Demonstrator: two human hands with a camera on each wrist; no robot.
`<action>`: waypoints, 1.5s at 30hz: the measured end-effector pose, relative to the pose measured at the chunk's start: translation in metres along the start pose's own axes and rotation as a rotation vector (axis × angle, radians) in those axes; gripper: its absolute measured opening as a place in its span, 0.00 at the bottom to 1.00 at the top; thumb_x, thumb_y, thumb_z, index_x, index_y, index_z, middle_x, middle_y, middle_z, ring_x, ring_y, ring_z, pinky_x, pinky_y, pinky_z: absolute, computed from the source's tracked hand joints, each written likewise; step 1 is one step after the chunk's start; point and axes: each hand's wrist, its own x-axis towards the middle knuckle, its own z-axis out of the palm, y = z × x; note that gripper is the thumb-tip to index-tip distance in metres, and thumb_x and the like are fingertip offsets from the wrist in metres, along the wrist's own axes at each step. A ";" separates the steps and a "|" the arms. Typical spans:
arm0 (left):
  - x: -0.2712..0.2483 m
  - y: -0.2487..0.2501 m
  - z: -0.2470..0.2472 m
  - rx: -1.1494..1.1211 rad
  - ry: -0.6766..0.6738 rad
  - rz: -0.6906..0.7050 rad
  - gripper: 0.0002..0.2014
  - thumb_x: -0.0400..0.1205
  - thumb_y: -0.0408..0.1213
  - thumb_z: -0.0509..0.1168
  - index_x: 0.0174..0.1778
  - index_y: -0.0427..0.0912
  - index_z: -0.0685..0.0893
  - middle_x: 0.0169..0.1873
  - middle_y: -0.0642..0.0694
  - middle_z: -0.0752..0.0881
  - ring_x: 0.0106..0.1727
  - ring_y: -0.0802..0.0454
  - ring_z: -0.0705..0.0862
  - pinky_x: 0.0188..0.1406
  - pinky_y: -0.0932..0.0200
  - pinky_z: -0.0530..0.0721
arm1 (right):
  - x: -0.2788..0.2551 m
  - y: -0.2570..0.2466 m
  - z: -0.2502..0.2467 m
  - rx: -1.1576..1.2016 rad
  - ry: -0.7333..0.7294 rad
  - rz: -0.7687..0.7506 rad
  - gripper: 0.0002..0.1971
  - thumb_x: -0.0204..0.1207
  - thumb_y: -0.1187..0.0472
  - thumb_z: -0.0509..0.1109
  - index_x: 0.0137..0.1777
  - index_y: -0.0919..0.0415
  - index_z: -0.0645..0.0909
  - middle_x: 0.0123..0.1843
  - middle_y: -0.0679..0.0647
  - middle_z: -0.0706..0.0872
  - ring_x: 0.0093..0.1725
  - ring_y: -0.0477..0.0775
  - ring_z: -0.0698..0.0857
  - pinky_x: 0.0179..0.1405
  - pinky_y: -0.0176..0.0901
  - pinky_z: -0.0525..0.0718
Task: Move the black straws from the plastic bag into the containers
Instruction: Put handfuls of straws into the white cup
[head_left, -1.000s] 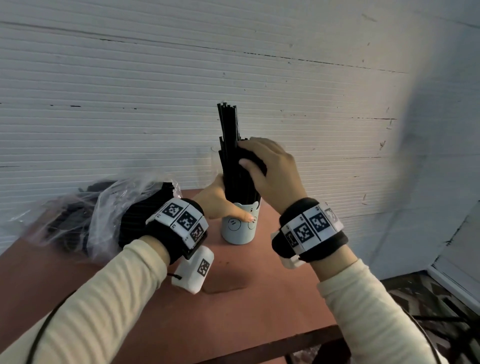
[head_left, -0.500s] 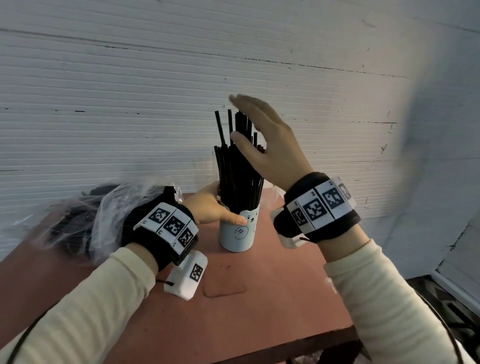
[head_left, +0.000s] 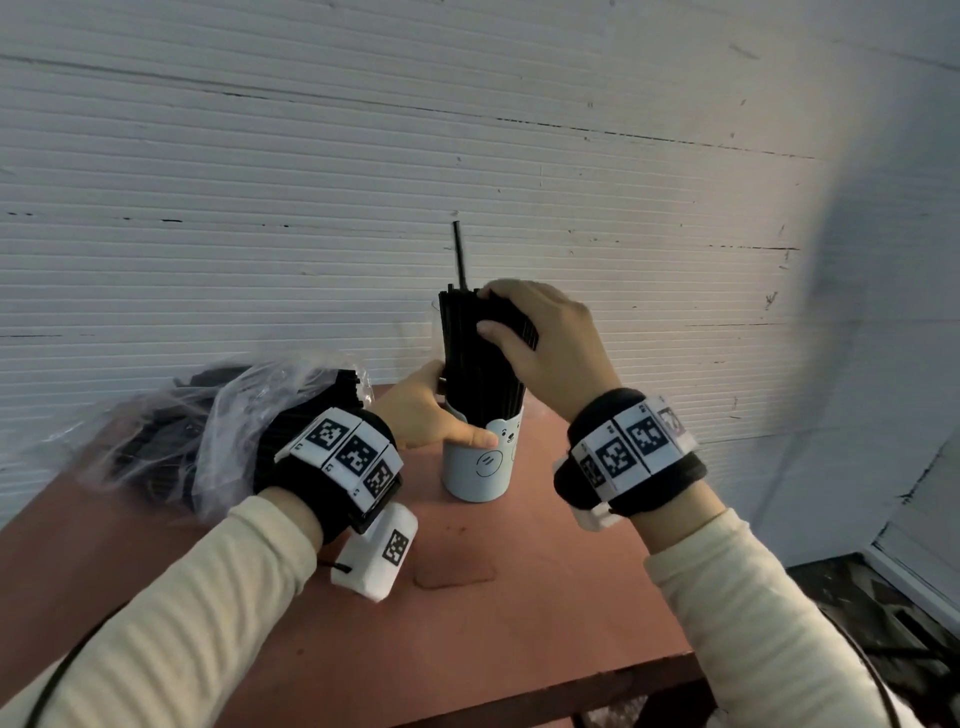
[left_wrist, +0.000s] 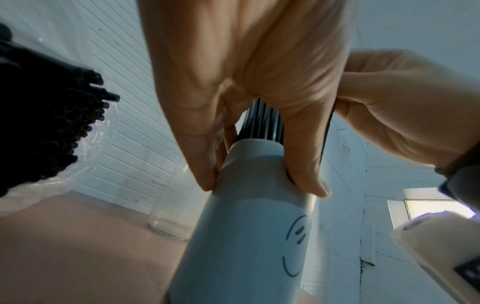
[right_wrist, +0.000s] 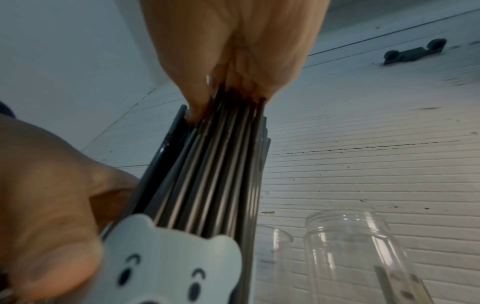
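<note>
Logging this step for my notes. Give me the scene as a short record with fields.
cup: pale blue bear cup, upright on the table
straws: black bundle in the cup, one sticking up higher
left hand: holds the cup
right hand: grips the straw tops
bag: more straws inside, at left
jars: clear, behind the cup

You are facing smooth, faintly glossy black plastic straws (head_left: 478, 364), a matt pale-blue bear-faced cup (head_left: 475, 467), a crinkly clear plastic bag (head_left: 228, 415), and glossy transparent jars (right_wrist: 363, 257).

Your left hand (head_left: 426, 410) grips the cup (head_left: 475, 462), thumb across its front; your right hand (head_left: 550, 343) curls over the straw bundle (head_left: 478, 364) top.
</note>
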 end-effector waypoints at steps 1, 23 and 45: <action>0.000 0.000 -0.001 -0.002 -0.007 -0.002 0.52 0.44 0.53 0.85 0.67 0.50 0.76 0.60 0.51 0.85 0.60 0.51 0.86 0.65 0.46 0.83 | -0.004 0.001 0.003 -0.017 -0.006 -0.011 0.15 0.77 0.60 0.71 0.62 0.61 0.83 0.58 0.53 0.88 0.61 0.53 0.84 0.62 0.32 0.73; 0.003 -0.006 0.004 0.061 0.012 -0.015 0.53 0.42 0.54 0.84 0.67 0.51 0.77 0.58 0.56 0.86 0.61 0.54 0.84 0.67 0.47 0.81 | -0.002 -0.027 -0.010 0.003 -0.086 0.019 0.27 0.82 0.53 0.65 0.79 0.59 0.67 0.76 0.53 0.75 0.73 0.50 0.75 0.71 0.38 0.72; -0.001 -0.006 0.004 0.129 0.074 -0.047 0.49 0.56 0.44 0.87 0.71 0.45 0.70 0.62 0.50 0.82 0.66 0.49 0.80 0.69 0.47 0.79 | -0.004 -0.020 -0.001 0.068 -0.014 -0.056 0.18 0.82 0.59 0.63 0.70 0.60 0.78 0.69 0.52 0.81 0.68 0.52 0.79 0.69 0.47 0.76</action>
